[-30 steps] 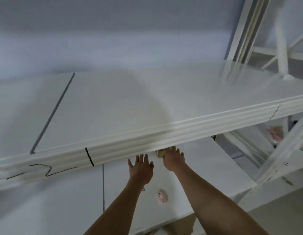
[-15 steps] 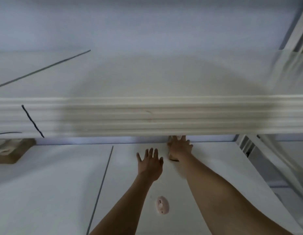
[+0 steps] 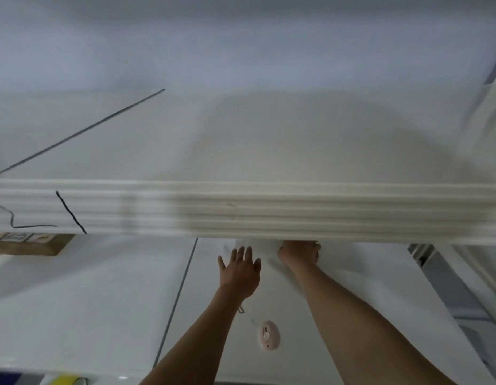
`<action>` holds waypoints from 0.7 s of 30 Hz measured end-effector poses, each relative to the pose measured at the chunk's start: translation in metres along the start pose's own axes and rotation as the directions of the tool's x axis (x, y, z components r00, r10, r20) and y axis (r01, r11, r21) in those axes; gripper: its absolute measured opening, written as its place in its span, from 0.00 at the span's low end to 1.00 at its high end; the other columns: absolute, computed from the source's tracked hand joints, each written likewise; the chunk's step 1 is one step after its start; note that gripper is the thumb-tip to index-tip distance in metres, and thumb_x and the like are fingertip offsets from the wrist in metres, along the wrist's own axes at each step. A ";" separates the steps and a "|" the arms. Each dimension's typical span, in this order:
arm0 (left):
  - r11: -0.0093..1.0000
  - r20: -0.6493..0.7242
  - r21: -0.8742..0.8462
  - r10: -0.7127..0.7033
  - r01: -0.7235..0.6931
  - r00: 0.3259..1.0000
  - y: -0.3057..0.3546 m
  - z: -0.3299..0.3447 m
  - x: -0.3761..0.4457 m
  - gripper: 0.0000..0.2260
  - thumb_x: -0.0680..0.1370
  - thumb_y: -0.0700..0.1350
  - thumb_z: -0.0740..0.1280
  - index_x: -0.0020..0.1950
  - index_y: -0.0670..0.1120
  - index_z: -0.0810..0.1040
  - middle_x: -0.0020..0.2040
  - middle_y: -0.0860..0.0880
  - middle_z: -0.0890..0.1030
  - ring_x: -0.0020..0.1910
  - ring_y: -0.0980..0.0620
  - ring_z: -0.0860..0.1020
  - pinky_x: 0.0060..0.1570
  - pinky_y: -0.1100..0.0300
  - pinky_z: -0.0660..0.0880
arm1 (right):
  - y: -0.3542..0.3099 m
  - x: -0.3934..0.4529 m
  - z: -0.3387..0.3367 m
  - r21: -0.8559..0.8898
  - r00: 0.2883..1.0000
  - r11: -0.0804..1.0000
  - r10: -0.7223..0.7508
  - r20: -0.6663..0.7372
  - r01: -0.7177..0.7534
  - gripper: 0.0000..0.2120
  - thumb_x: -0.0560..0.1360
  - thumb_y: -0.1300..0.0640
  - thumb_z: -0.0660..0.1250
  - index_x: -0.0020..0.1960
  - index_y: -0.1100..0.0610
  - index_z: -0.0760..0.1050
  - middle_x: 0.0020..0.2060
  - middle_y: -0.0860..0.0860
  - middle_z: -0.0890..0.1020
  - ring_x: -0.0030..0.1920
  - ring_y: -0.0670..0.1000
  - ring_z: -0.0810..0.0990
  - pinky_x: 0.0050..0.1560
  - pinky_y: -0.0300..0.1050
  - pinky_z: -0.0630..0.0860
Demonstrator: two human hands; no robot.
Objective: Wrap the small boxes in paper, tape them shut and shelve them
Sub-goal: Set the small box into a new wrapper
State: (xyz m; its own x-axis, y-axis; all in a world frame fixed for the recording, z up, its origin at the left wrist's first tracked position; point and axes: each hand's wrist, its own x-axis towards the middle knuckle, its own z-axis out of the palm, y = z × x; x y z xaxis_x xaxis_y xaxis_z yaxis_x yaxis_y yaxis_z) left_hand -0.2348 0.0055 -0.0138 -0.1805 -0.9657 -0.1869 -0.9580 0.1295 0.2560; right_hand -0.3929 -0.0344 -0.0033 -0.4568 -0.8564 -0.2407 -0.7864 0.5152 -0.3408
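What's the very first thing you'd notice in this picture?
A thick ridged white shelf edge runs straight across the middle. Just below it two bare arms reach in: the left hand is spread flat, and the right hand is tucked under the edge. A small pink oval thing lies between the arms.

right hand (image 3: 298, 252) reached farther under the upper shelf (image 3: 269, 209), fingers now hidden, small box no longer visible

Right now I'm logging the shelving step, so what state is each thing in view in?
left hand: open, fingers spread over the lower shelf, holding nothing.
right hand: reaching under the upper shelf's edge; fingertips hidden, grip unclear.
brown box: resting far left on the lower shelf, partly hidden by the upper shelf.
pink oval object: lying flat on the lower shelf between the forearms, untouched.
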 end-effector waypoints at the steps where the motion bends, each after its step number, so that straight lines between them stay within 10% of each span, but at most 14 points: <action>1: 1.000 0.015 -0.001 -0.001 0.001 1.000 0.000 -0.002 -0.004 0.27 0.86 0.56 0.44 0.82 0.47 0.48 0.82 0.47 0.50 0.81 0.47 0.47 0.77 0.37 0.44 | 0.000 -0.009 -0.005 0.066 1.000 0.998 -0.010 -0.013 0.011 0.13 0.77 0.55 0.62 0.59 0.56 0.75 0.55 0.56 0.79 0.52 0.56 0.78 0.48 0.43 0.72; 4: 1.000 0.063 -0.007 0.000 0.001 0.998 0.004 -0.008 -0.017 0.26 0.86 0.56 0.44 0.82 0.47 0.47 0.82 0.47 0.50 0.81 0.48 0.47 0.77 0.38 0.44 | -0.003 -0.032 -0.018 0.111 0.992 0.989 -0.108 0.061 0.101 0.12 0.78 0.51 0.59 0.36 0.49 0.64 0.28 0.45 0.68 0.27 0.47 0.65 0.30 0.39 0.60; 7: 0.997 0.100 -0.065 -0.036 0.043 0.994 0.005 -0.012 -0.030 0.26 0.86 0.55 0.45 0.82 0.47 0.47 0.82 0.48 0.51 0.81 0.48 0.47 0.77 0.39 0.44 | -0.004 -0.047 -0.020 0.089 0.919 0.979 -0.203 0.338 0.183 0.14 0.82 0.48 0.56 0.38 0.45 0.62 0.34 0.40 0.63 0.38 0.44 0.67 0.45 0.40 0.63; 13: 0.982 0.072 -0.159 -0.086 0.096 0.994 -0.011 -0.026 -0.058 0.25 0.86 0.54 0.46 0.82 0.47 0.49 0.82 0.47 0.53 0.81 0.47 0.49 0.77 0.37 0.46 | -0.008 -0.094 -0.023 0.764 0.962 0.645 -0.219 0.164 0.016 0.04 0.77 0.51 0.66 0.47 0.50 0.75 0.43 0.51 0.81 0.40 0.50 0.79 0.45 0.46 0.75; 21: 0.869 0.109 -0.445 -0.184 0.214 0.977 -0.050 -0.038 -0.088 0.22 0.87 0.49 0.47 0.77 0.39 0.63 0.74 0.37 0.70 0.72 0.38 0.69 0.70 0.50 0.65 | -0.010 -0.143 0.015 0.909 0.888 0.306 -0.276 0.368 -0.282 0.17 0.77 0.57 0.61 0.65 0.57 0.72 0.50 0.58 0.82 0.46 0.56 0.82 0.47 0.49 0.78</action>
State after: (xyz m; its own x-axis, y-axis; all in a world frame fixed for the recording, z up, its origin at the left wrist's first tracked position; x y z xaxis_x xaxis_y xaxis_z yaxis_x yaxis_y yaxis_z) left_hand -0.1630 0.0754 0.0255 -0.0240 -0.9426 -0.3330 -0.7722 -0.1941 0.6051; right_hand -0.3142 0.0833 0.0208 -0.0351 -0.8903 -0.4539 0.2667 0.4294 -0.8628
